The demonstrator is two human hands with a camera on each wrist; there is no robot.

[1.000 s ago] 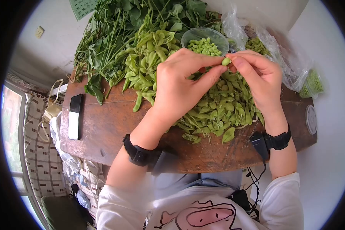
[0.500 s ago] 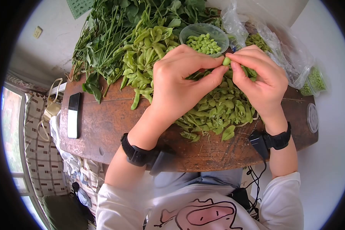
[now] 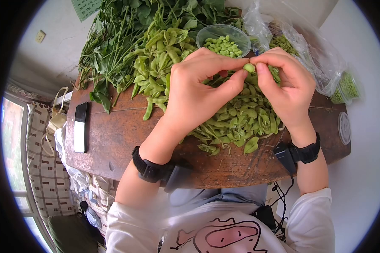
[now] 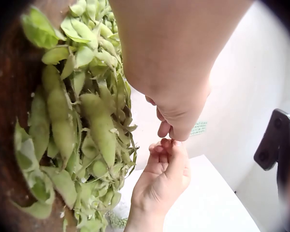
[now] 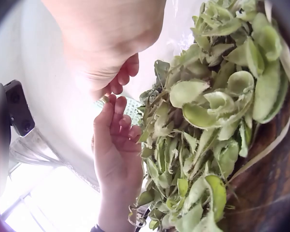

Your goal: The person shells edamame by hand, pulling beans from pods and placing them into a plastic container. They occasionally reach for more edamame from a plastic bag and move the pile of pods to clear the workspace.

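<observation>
A pale green soybean [image 3: 249, 68] sits between the meeting fingertips of both hands, above the heap. My left hand [image 3: 207, 86] comes from the left, its thumb and forefinger pinching the bean. From the other side the thumb and forefinger of my right hand [image 3: 289, 86] pinch at it too, with its other fingers curled behind. Green shows in the gap behind the right thumb. Below lies a heap of soybean pods [image 3: 240, 122]; in the right wrist view many are split, empty shells [image 5: 208, 116]. Just beyond the hands stands a clear bowl [image 3: 200, 37] of shelled beans [image 3: 224, 45].
Whole pods [image 3: 156, 63] and leafy stalks [image 3: 107, 55] cover the table's back left. A phone [image 3: 80, 126] lies on the wooden table [image 3: 122, 139]. At right are a plastic bag [image 3: 321, 67], a container of beans [image 3: 348, 88] and a round clear lid [image 3: 344, 127].
The right hand's fingers have shifted around the bean, thumb and forefinger standing farther apart than a second ago. Both hands stay together over the heap.
</observation>
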